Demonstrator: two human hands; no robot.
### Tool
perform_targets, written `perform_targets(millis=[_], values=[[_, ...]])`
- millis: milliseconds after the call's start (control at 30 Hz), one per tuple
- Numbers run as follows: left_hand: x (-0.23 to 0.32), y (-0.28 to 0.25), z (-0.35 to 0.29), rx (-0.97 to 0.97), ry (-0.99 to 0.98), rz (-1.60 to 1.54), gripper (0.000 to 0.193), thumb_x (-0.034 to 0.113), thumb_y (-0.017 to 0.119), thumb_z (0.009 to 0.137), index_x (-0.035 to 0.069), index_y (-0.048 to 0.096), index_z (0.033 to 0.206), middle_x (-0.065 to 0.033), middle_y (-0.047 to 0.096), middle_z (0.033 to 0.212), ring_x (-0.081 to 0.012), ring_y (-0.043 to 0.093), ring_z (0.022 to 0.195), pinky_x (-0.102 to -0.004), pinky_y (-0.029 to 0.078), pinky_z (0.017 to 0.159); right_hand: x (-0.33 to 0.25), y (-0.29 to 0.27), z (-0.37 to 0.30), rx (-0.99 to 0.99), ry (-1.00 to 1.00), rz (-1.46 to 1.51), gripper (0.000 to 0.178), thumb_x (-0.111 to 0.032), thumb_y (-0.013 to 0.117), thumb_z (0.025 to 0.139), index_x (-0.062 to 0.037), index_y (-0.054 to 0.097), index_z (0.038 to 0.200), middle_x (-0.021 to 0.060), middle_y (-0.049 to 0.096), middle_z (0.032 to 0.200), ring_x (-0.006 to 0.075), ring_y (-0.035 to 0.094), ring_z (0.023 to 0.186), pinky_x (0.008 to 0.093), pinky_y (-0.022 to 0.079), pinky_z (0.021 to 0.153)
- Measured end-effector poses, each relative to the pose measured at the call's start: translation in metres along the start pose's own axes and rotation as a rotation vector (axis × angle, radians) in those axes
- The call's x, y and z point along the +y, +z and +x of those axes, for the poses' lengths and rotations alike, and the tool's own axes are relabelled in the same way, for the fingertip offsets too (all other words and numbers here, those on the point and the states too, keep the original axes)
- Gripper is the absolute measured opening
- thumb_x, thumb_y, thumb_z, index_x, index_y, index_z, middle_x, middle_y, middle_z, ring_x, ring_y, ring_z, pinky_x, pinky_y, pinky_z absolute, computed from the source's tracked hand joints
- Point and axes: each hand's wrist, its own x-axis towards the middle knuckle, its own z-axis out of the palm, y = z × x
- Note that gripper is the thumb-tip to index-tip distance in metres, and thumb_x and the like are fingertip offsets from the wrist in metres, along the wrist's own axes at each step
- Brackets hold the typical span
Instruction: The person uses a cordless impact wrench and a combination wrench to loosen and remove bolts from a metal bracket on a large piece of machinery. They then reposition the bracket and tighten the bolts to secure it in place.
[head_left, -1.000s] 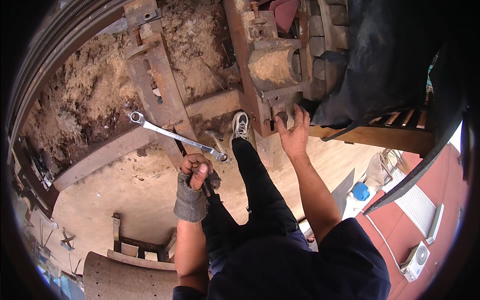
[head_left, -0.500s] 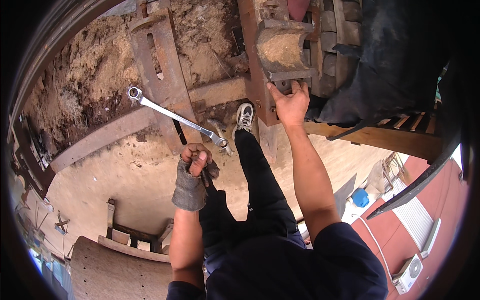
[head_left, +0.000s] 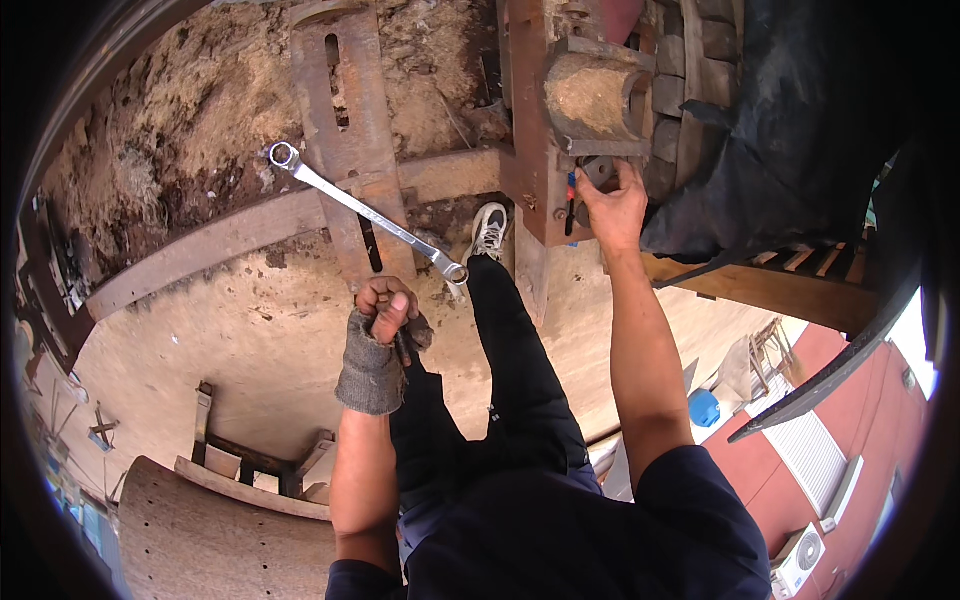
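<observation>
My right hand [head_left: 612,210] reaches into an opening in the rusty machine frame, thumb and fingers on either side of a small grey metal plate with a hole [head_left: 599,170]. Beside the thumb, a thin red and blue item [head_left: 571,188] shows in the gap. My left hand [head_left: 388,318], in a worn grey fingerless glove, is curled closed; a dark, rod-like shape shows beneath its fingers, too hidden to name. Just beyond it, a double-ended ring spanner [head_left: 370,214] lies across a rusty slotted bar [head_left: 350,95], out of my grasp.
Above my right hand sits a curved metal saddle [head_left: 597,97] holding sawdust-like material. Black sheeting [head_left: 770,130] hangs at right over a wooden edge. A long, curved rusty beam [head_left: 225,255] crosses the left side. A curved brown panel [head_left: 210,530] stands at lower left.
The view has shifted, moving the machine slightly right and up in the picture. The red and blue item now shows by my right thumb. My left hand stays curled.
</observation>
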Motion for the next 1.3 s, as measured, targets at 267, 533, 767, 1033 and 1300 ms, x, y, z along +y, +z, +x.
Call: perform_targets(millis=[267,533,767,1033,1300], values=[[0.009,0.009,-0.007,0.074,-0.046,0.012,0.025,0.029,0.066,0.095,0.011,0.056,0.108,-0.0054,0.059,0.083,-0.0126,0.058,0.054,-0.0232,0.044,0.038,-0.012,0.001,0.006,-0.044,0.08,0.009,0.044,-0.021,0.082,0.069,0.007,0.066,0.099,0.0252,0.069,0.097,0.042,0.066,0.091,0.0438,0.053,0.084],[0.007,0.009,-0.005,0.066,-0.043,0.005,0.024,0.029,0.067,0.095,0.01,0.057,0.105,-0.0055,0.059,0.082,-0.0122,0.058,0.055,-0.0236,0.045,0.039,0.016,-0.036,-0.044,-0.049,-0.02,-0.099,0.039,-0.019,0.082,0.069,0.0034,0.062,0.094,0.0211,0.064,0.092,0.0427,0.063,0.088,0.0463,0.053,0.08],[-0.02,-0.005,0.01,-0.006,0.116,0.064,0.023,0.027,0.066,0.095,0.009,0.058,0.105,-0.0045,0.058,0.085,-0.0113,0.055,0.067,-0.0226,0.045,0.05,0.028,-0.026,-0.057,-0.063,-0.021,-0.144,0.052,-0.025,0.088,0.071,0.0042,0.065,0.108,0.0203,0.063,0.102,0.0393,0.063,0.094,0.0453,0.053,0.083],[-0.006,0.012,0.005,0.006,-0.002,0.066,0.022,0.028,0.065,0.097,0.009,0.059,0.105,-0.003,0.057,0.087,-0.0116,0.053,0.079,-0.0215,0.043,0.059,0.016,-0.028,-0.058,-0.149,0.06,-0.204,0.07,-0.04,0.09,0.072,0.0039,0.065,0.12,0.0173,0.059,0.117,0.0342,0.064,0.096,0.0429,0.054,0.082],[-0.004,0.008,0.01,0.006,-0.02,0.042,0.023,0.027,0.066,0.096,0.008,0.059,0.107,-0.0024,0.058,0.085,-0.0116,0.052,0.081,-0.0273,0.043,0.074,-0.039,-0.052,-0.023,0.005,0.033,-0.087,0.083,-0.044,0.081,0.083,0.0058,0.048,0.141,0.0265,0.047,0.135,0.0433,0.052,0.123,0.0459,0.045,0.104]])
